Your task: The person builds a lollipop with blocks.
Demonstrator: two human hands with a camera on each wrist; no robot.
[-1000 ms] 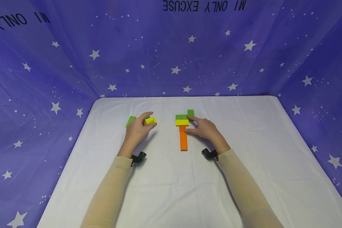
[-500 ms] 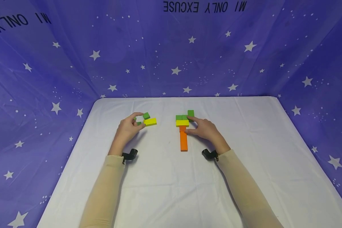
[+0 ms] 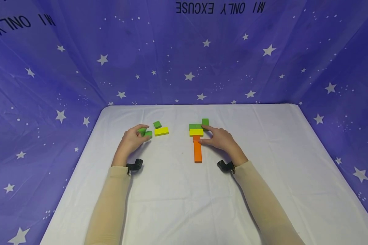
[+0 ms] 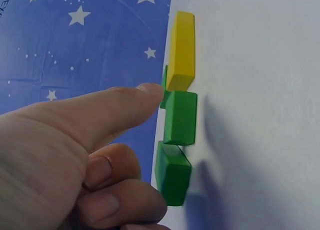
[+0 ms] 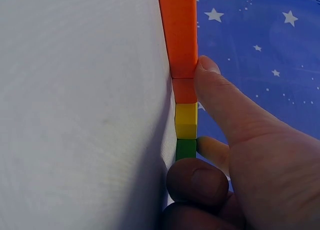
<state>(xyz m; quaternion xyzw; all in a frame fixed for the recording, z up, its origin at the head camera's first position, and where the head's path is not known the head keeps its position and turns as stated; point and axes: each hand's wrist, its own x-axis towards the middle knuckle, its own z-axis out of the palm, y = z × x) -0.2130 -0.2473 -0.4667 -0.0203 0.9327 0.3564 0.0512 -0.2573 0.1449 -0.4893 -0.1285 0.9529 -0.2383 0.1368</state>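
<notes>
Backdrop [image 3: 184, 51]: blue-violet sheeting, printed with white stars and black lettering, at rear and both sides.

Surface [image 3: 178, 197]: covered in white cloth, lightly creased.

Sleeves, two: left sleeve [image 3: 105, 204] and right sleeve [image 3: 265, 200], beige, entering from the near edge.

Hands, two. Left hand [image 3: 129, 140]: thumb and index finger parted, with green blocks between them; other fingers bent in the left wrist view; whether the fingers touch the blocks cannot be told. Right hand [image 3: 224, 139]: thumb and index finger spread, thumb tip against the orange pieces, index tip at the green pair; at least one other finger folded in the right wrist view.

Wrist cameras, two, black: left camera [image 3: 135, 165] and right camera [image 3: 225, 165], one at each cuff.

Long orange block [image 3: 197, 153]: lying lengthwise at centre, one end toward the near edge.

Yellow blocks, two, oblong. Central yellow block [image 3: 196, 132]: crosswise, beyond the orange pieces. Outlying yellow block [image 3: 161, 131]: slightly askew, near the left hand.

Green blocks, six. Green pair [image 3: 192, 126]: side by side against the far side of the central yellow block. Far green block [image 3: 205, 121]: at the pair's right, set farther back, partly covered by the right index finger. Inner green block [image 3: 142, 130] and front green block [image 3: 148, 134]: within the left hand's reach. Green cube [image 3: 157, 124]: just beyond the outlying yellow block, turned at an angle.

Short orange block [image 3: 196, 137]: between the long orange block and the central yellow block, in line with both.
</notes>
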